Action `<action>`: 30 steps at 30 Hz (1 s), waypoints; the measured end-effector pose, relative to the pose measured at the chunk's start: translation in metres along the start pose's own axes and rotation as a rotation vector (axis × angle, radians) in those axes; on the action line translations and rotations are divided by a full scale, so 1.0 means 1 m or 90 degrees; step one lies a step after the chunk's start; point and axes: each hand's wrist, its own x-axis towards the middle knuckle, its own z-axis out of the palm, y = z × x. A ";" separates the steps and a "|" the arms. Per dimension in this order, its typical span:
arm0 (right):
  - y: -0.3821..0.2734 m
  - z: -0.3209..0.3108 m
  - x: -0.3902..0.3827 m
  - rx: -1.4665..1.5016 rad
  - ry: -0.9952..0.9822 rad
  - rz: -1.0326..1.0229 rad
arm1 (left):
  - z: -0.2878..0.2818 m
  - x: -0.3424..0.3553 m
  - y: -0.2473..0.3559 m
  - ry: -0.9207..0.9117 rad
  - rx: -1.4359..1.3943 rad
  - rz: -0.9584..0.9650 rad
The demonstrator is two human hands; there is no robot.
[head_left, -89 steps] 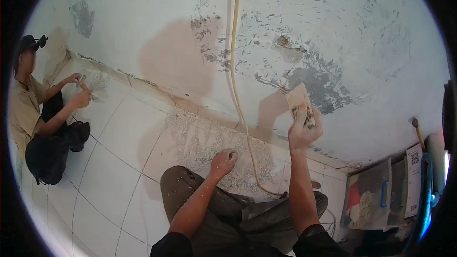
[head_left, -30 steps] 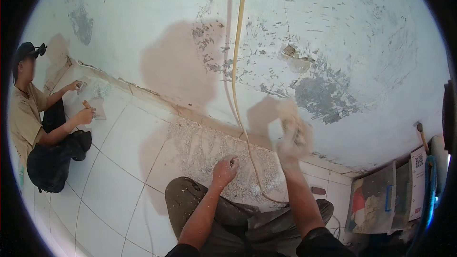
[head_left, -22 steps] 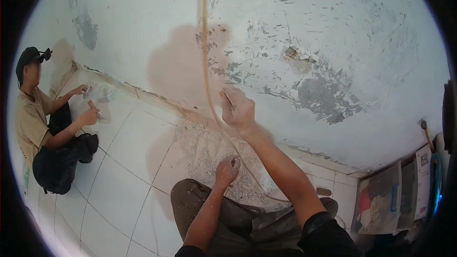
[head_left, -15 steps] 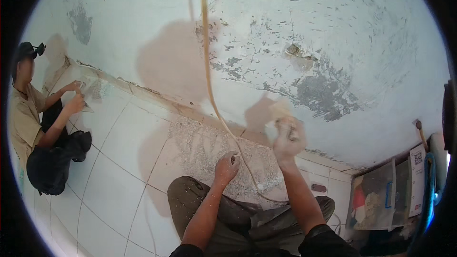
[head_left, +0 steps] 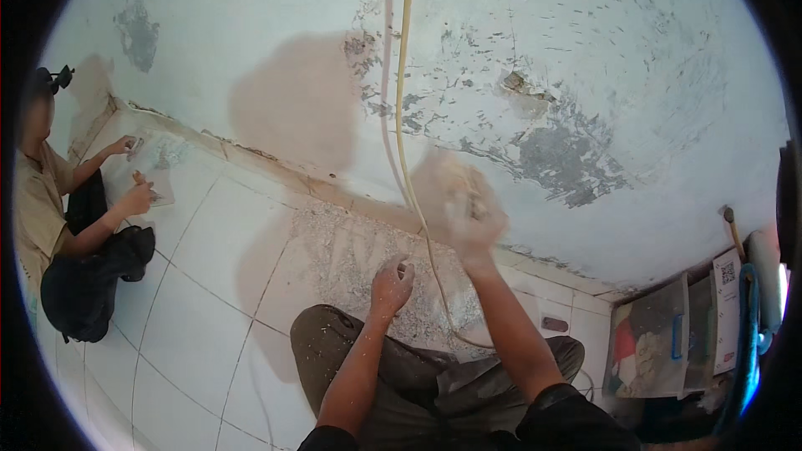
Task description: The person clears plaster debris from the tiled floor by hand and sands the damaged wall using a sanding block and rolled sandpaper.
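Observation:
My right hand [head_left: 476,230] is closed around a pale tan thing [head_left: 464,184], close against the lower wall [head_left: 585,242]. Motion smears both, so the thing's exact kind does not show. Above and to the right of this hand, the wall's paint is flaked off around a grey bare patch [head_left: 564,163], with a small chipped hole [head_left: 518,82] higher up. My left hand [head_left: 391,286] is dusty and loosely curled above my lap, its fingers bent in with nothing visible in them. Below both hands, pale flakes and dust [head_left: 338,255] cover the floor tiles.
A yellowish cable [head_left: 402,108] hangs before the wall and runs down between my hands. At the left a person [head_left: 46,209] crouches, hands near a flat pale sheet [head_left: 159,188]. Clear plastic drawers [head_left: 652,351], a wooden handle [head_left: 735,234] and a small dark reddish object [head_left: 555,324] are at the right.
My right hand has shifted left along the wall with the tan thing. The cable now hangs further right in view. The other person's hands have moved apart.

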 end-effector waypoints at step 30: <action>0.005 0.065 0.050 0.010 -0.049 -0.212 | 0.005 -0.001 -0.001 0.007 -0.007 -0.040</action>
